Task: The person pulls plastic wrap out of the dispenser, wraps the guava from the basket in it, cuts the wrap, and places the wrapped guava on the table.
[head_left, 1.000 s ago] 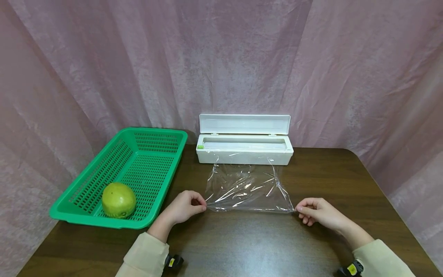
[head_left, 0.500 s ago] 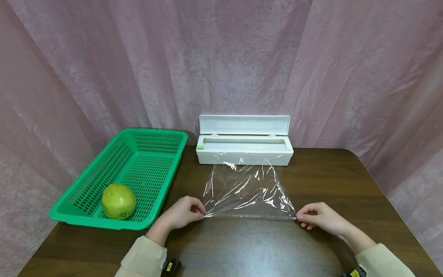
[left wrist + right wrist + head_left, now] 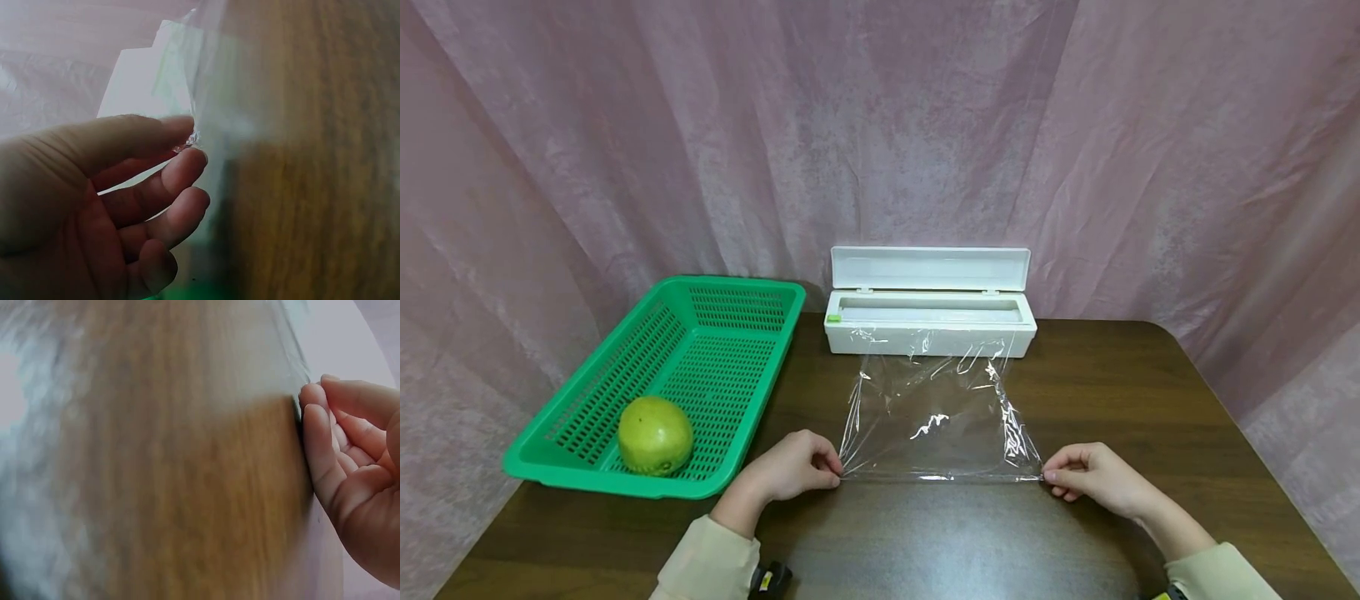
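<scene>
A clear sheet of plastic wrap (image 3: pixel 932 425) stretches over the table from a white wrap dispenser (image 3: pixel 928 340), whose lid stands up. My left hand (image 3: pixel 793 467) pinches the sheet's near left corner between thumb and finger; in the left wrist view the gathered film shows at the left hand's (image 3: pixel 144 181) fingertips. At the near right corner, my right hand (image 3: pixel 1097 479) pinches the film the same way. The right wrist view shows the right hand (image 3: pixel 356 450) with thumb and forefinger together on the film's edge. Between both hands the near edge runs nearly straight.
To the left stands a green plastic basket (image 3: pixel 730 367) with a round yellow-green fruit (image 3: pixel 656 435) in its near left part. The brown wooden table (image 3: pixel 940 542) reaches back to a pink curtain (image 3: pixel 925 125) behind the dispenser.
Both hands have drawn the film's near edge toward me, so more wrap spans the table. The left hand has also shifted slightly left. The dispenser and basket stay in place.
</scene>
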Motion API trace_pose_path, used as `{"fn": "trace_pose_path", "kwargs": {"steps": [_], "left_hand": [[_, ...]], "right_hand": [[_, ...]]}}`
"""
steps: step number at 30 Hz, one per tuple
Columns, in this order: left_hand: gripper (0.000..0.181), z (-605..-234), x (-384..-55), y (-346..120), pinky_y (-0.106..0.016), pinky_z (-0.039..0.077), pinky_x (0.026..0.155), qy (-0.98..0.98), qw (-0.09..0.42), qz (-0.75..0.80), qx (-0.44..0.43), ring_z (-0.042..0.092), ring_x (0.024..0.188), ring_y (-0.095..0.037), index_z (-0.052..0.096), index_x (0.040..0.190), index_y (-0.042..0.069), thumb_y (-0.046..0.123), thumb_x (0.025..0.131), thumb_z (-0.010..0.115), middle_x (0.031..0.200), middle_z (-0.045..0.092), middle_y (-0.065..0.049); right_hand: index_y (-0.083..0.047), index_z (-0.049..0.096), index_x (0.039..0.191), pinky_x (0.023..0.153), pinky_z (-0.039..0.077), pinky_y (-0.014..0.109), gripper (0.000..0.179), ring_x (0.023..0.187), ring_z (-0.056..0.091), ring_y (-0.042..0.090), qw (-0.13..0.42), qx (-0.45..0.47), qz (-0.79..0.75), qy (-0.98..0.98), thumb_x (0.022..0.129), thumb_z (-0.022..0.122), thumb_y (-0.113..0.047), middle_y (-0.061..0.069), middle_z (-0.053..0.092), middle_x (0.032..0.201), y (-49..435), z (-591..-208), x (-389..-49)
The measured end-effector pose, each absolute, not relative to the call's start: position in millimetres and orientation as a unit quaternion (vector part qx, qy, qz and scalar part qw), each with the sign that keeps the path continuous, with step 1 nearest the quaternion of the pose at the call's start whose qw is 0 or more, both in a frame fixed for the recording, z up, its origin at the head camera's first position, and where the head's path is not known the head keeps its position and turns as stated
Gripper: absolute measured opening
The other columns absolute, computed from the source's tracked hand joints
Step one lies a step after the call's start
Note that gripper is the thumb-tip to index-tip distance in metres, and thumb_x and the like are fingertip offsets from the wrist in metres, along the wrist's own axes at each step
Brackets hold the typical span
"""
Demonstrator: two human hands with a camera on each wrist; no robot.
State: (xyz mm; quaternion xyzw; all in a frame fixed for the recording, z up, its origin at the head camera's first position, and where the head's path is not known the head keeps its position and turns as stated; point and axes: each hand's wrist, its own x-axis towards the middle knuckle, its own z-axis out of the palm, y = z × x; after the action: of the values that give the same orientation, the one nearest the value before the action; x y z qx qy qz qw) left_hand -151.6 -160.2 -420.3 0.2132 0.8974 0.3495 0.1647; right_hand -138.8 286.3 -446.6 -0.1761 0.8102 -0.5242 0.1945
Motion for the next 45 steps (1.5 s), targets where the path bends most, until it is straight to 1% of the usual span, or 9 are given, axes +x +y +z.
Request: {"fn": "trace_pose_path", "kwargs": {"steps": [6,9,15,21,25,29,34,39,45], "left_hand": [[0.026,-415.0,-152.5,-158.5,-0.024,0.045,0.058,0.899,0.150,0.366,0.188,0.053,0.067,-0.013,0.067,0.095,0.002,0.020,0.079,0.075,0.074,0.060,0.003],[0.031,-412.2,-152.7,-156.9,-0.023,0.044,0.059,0.903,0.129,0.370,0.176,0.052,0.068,-0.012,0.065,0.101,0.001,0.023,0.081,0.073,0.078,0.060,0.002],[0.026,-407.0,-152.8,-151.4,-0.021,0.047,0.064,0.908,0.074,0.377,0.169,0.054,0.073,-0.010,0.066,0.103,0.005,0.024,0.085,0.069,0.081,0.063,0.005],[0.021,-396.9,-149.8,-146.8,-0.022,0.049,0.069,0.904,0.039,0.393,0.164,0.057,0.077,-0.010,0.067,0.103,0.007,0.021,0.086,0.069,0.085,0.064,0.005],[0.020,-387.3,-147.6,-146.2,-0.023,0.050,0.072,0.903,0.011,0.396,0.166,0.058,0.081,-0.009,0.067,0.103,0.009,0.020,0.087,0.069,0.090,0.066,0.004],[0.022,-377.7,-146.0,-148.3,-0.024,0.050,0.072,0.904,-0.028,0.394,0.167,0.060,0.083,-0.010,0.066,0.106,0.009,0.019,0.086,0.069,0.094,0.067,0.003],[0.023,-369.0,-145.4,-153.1,-0.024,0.050,0.069,0.900,-0.073,0.397,0.167,0.059,0.082,-0.011,0.066,0.107,0.009,0.018,0.086,0.069,0.094,0.067,0.001],[0.022,-364.9,-145.5,-158.3,-0.023,0.049,0.068,0.895,-0.086,0.405,0.165,0.058,0.080,-0.012,0.066,0.106,0.009,0.017,0.086,0.069,0.094,0.067,0.000],[0.022,-362.2,-144.8,-164.6,-0.025,0.050,0.070,0.900,-0.100,0.396,0.155,0.059,0.083,-0.012,0.066,0.107,0.009,0.019,0.087,0.069,0.095,0.068,0.000]], "right_hand": [[0.011,0.062,0.097,0.062,0.055,0.028,0.024,0.071,0.062,0.005,0.194,-0.161,-0.508,0.824,0.092,0.060,-0.012,0.010,0.067,0.083,282.7,-445.3,-139.8],[0.010,0.062,0.097,0.062,0.055,0.027,0.023,0.071,0.062,0.005,0.195,-0.154,-0.501,0.829,0.092,0.060,-0.013,0.012,0.067,0.084,280.8,-443.9,-140.6],[0.010,0.062,0.096,0.063,0.055,0.027,0.024,0.070,0.062,0.005,0.193,-0.150,-0.494,0.834,0.091,0.061,-0.013,0.010,0.066,0.083,279.8,-442.0,-139.7],[0.010,0.063,0.096,0.062,0.055,0.027,0.023,0.070,0.062,0.005,0.192,-0.147,-0.496,0.834,0.091,0.060,-0.013,0.005,0.066,0.081,278.8,-441.6,-138.9],[0.011,0.062,0.097,0.062,0.054,0.027,0.023,0.070,0.062,0.005,0.195,-0.145,-0.502,0.830,0.092,0.060,-0.011,0.007,0.066,0.082,278.0,-441.5,-138.5],[0.011,0.062,0.097,0.062,0.054,0.026,0.023,0.070,0.061,0.005,0.199,-0.144,-0.508,0.826,0.092,0.059,-0.011,0.011,0.066,0.083,277.6,-441.7,-138.6],[0.011,0.062,0.097,0.062,0.054,0.026,0.023,0.070,0.062,0.004,0.196,-0.146,-0.507,0.826,0.092,0.059,-0.011,0.008,0.066,0.082,277.6,-442.8,-139.0],[0.011,0.062,0.097,0.062,0.054,0.026,0.024,0.070,0.062,0.004,0.194,-0.146,-0.504,0.829,0.092,0.060,-0.013,0.004,0.066,0.080,277.7,-444.2,-139.1],[0.010,0.062,0.096,0.062,0.054,0.027,0.025,0.070,0.062,0.005,0.195,-0.146,-0.499,0.832,0.091,0.061,-0.014,0.007,0.066,0.081,277.9,-445.0,-139.1]]}}
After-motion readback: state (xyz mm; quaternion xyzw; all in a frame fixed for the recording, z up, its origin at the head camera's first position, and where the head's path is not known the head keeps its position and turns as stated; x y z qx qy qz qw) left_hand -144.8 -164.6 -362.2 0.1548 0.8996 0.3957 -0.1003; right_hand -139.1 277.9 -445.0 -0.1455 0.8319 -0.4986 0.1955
